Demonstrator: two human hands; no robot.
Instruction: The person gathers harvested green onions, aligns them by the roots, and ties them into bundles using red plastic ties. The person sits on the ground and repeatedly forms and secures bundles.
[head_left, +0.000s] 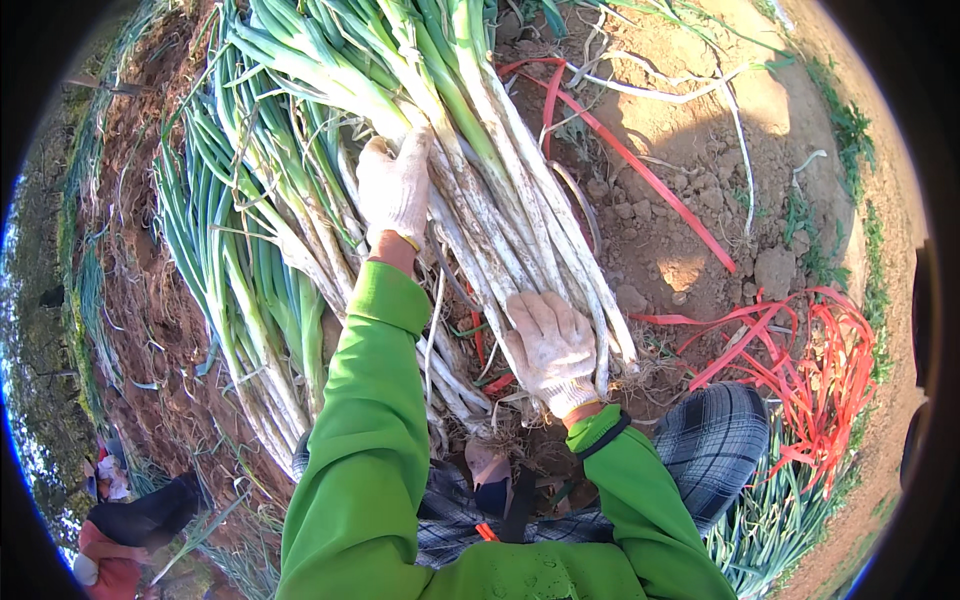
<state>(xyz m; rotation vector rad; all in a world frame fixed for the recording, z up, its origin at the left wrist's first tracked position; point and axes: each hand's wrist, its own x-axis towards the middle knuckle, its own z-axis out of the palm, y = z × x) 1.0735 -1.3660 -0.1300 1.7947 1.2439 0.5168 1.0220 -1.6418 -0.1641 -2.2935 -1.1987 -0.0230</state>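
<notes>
A pile of long green onions (510, 217) with white, soil-marked stalks lies before me, leaves away from me and roots close to my lap. My left hand (394, 180), in a pale knit glove, is at the pile's left side, where the stalks turn green; its fingertips are partly hidden among them. My gloved right hand (551, 341) lies flat over the white stalks near the root end, fingers close together. Red plastic strips (660, 187) run over the soil right of the pile, and a bit of red strip (499, 384) shows under the stalks between my hands.
More green onions (255, 322) lie in bunches on the left. A tangled heap of red plastic strips (817, 375) is at the right, above further onion leaves (780, 517). Clods (776, 270) dot the soil. Another person (120, 540) bends at the lower left.
</notes>
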